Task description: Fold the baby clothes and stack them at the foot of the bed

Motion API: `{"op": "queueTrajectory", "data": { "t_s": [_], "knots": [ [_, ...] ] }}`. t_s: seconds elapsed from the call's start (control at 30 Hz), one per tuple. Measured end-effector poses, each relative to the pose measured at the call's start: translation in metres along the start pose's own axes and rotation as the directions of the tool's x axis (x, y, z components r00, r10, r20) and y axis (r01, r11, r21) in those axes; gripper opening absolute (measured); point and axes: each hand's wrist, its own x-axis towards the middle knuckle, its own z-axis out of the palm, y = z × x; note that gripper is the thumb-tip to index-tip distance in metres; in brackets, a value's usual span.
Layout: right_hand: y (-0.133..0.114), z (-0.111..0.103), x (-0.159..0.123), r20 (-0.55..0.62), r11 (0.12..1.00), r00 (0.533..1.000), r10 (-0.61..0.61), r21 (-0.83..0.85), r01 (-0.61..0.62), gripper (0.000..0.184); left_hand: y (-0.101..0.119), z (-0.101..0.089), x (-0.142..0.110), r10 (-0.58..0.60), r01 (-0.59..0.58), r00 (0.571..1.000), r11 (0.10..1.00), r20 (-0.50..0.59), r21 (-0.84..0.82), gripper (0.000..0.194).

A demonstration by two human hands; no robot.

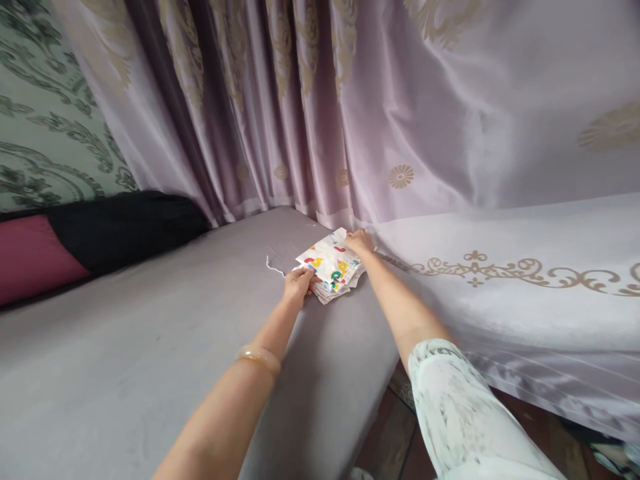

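Note:
A white folded stack [327, 263] with red, yellow, green and blue printed shapes lies near the far corner of the grey-covered bed. Its layers show at the near edge; whether they are paper or cloth I cannot tell. My left hand [299, 283] grips its left near corner, the thumb on top and fingers beneath. At the far right corner, my right hand [360, 243] is closed on the same stack, its fingertips partly hidden. A thin white cord [274, 268] curls on the sheet just left of the stack.
The grey bed surface [150, 360] stretches left and toward me. A black and dark-pink bundle [125, 233] lies along the wall side. Long mauve curtains [430, 147] with gold patterns hang behind and to the right. Dark floor [395, 427] shows beyond the bed's right edge.

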Motion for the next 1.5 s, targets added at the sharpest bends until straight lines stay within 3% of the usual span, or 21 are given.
{"op": "queueTrajectory", "data": {
  "t_s": [0.1,0.3,0.4,0.6,0.73,0.83,0.9,1.0,1.17,1.23,1.33,1.4,1.5],
  "knots": [
    [0.000,0.010,-0.011,-0.124,0.990,0.992,-0.021,-0.142,0.004,0.042,-0.001,0.000,0.000,0.008,-0.008,1.000,1.000,0.004,-0.011,0.016],
    [0.007,0.031,-0.025,-0.278,0.928,0.932,-0.234,-0.349,0.129,0.040,-0.001,0.000,0.001,0.006,-0.005,1.000,0.999,0.024,-0.032,0.014],
    [0.013,0.036,-0.025,-0.245,0.913,0.934,-0.260,-0.376,0.155,0.046,-0.001,0.000,0.001,0.000,0.001,0.999,0.999,0.033,-0.042,0.013],
    [0.020,0.035,-0.017,-0.097,0.927,0.980,-0.171,-0.353,0.127,0.059,0.001,0.000,-0.002,-0.011,0.013,0.998,0.999,0.063,-0.033,0.015],
    [0.014,0.025,-0.012,0.026,0.924,0.992,-0.126,-0.360,0.127,0.063,0.005,-0.017,-0.012,-0.027,0.027,0.994,1.000,0.109,0.002,0.023],
    [0.004,0.022,-0.009,0.036,0.916,0.991,-0.130,-0.377,0.134,0.064,0.007,-0.050,-0.025,-0.014,0.007,0.997,0.996,0.070,0.093,0.033],
    [-0.004,0.025,-0.009,0.025,0.904,0.978,-0.208,-0.377,0.202,0.063,0.006,-0.081,-0.034,0.028,-0.032,0.999,0.987,0.026,0.160,0.042],
    [-0.011,0.034,-0.008,0.083,0.884,0.948,-0.308,-0.344,0.318,0.061,0.003,-0.138,-0.051,0.107,-0.091,0.993,0.956,-0.045,0.280,0.056],
    [-0.010,0.040,-0.003,0.169,0.901,0.950,-0.264,-0.309,0.305,0.061,-0.002,-0.247,-0.088,0.211,-0.076,0.955,0.852,-0.207,0.518,0.058],
    [-0.010,0.038,-0.007,0.153,0.901,0.951,-0.269,-0.309,0.304,0.061,-0.006,-0.291,-0.105,0.241,-0.007,0.928,0.773,-0.283,0.635,0.051],
    [-0.014,0.038,-0.023,0.102,0.866,0.932,-0.348,-0.346,0.361,0.061,-0.014,-0.346,-0.132,0.380,0.108,0.846,0.564,-0.373,0.819,0.037],
    [-0.017,0.043,-0.039,0.105,0.814,0.893,-0.437,-0.377,0.442,0.061,-0.021,-0.371,-0.146,0.449,0.114,0.822,0.472,-0.350,0.874,0.030],
    [-0.018,0.052,-0.061,0.154,0.738,0.839,-0.521,-0.413,0.534,0.056,-0.030,-0.386,-0.159,0.516,0.095,0.813,0.339,-0.269,0.936,0.026]
  ]
}}
